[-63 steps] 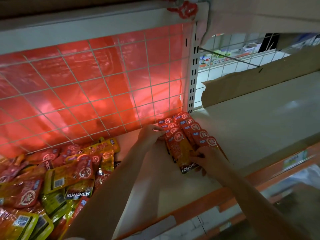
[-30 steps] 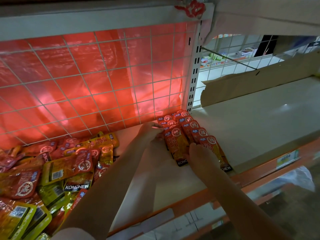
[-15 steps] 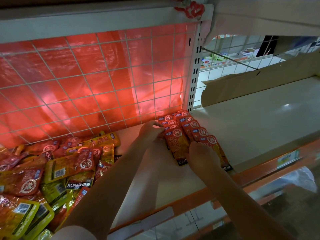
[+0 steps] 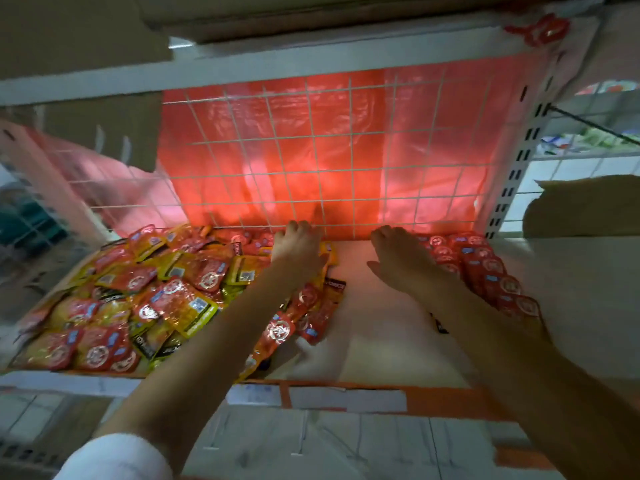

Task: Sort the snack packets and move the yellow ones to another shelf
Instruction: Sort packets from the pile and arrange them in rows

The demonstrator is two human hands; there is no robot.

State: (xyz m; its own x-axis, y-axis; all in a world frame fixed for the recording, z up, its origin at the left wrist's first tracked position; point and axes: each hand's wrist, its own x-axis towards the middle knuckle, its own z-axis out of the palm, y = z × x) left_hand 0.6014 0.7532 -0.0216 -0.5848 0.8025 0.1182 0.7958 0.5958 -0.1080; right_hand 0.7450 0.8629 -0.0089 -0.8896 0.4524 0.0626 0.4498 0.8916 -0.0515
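Note:
A loose pile of mixed red and yellow snack packets covers the left half of the white shelf board. My left hand reaches to the back right edge of that pile, its fingers bent down out of sight next to a yellow packet. A tidy overlapping row of red packets runs along the right side. My right hand lies palm down on the left edge of this row, fingers stretched toward the back, holding nothing.
A white wire mesh backed by red plastic film closes the rear of the shelf. A perforated white upright and torn cardboard stand at the right. The front edge is an orange rail with paper labels.
My left hand has left the red row and moved left to the mixed pile. My right hand has shifted toward the back along the row. The view has swung left.

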